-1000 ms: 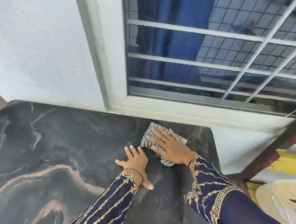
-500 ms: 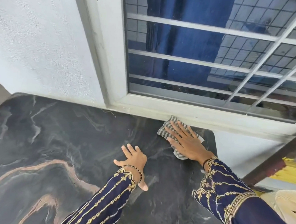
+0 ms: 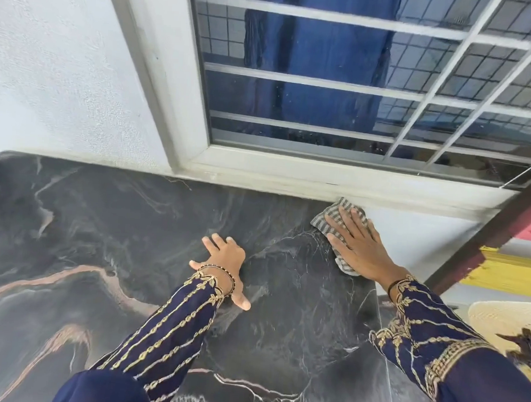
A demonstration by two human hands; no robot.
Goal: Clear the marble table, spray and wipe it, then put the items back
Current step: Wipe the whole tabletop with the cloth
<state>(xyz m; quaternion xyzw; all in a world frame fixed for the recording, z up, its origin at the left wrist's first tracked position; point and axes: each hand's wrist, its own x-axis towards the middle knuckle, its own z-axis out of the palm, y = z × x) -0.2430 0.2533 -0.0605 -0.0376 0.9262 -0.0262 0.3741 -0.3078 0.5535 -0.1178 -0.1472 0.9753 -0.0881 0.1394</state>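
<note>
Your right hand (image 3: 361, 244) fingers (image 3: 339, 225) lie spread, flat on the soft, limp cloth (image 3: 328, 218); left hand (image 3: 226, 260) fingers splayed, braced on the worktop (image 3: 101, 222); press through your palm.

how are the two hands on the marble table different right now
The right hand presses flat on a striped cloth at the table's far right corner; the left hand rests bare on the marble table. The right reaches farther toward the window sill than the left. Both lie palm down, fingers spread.
</note>
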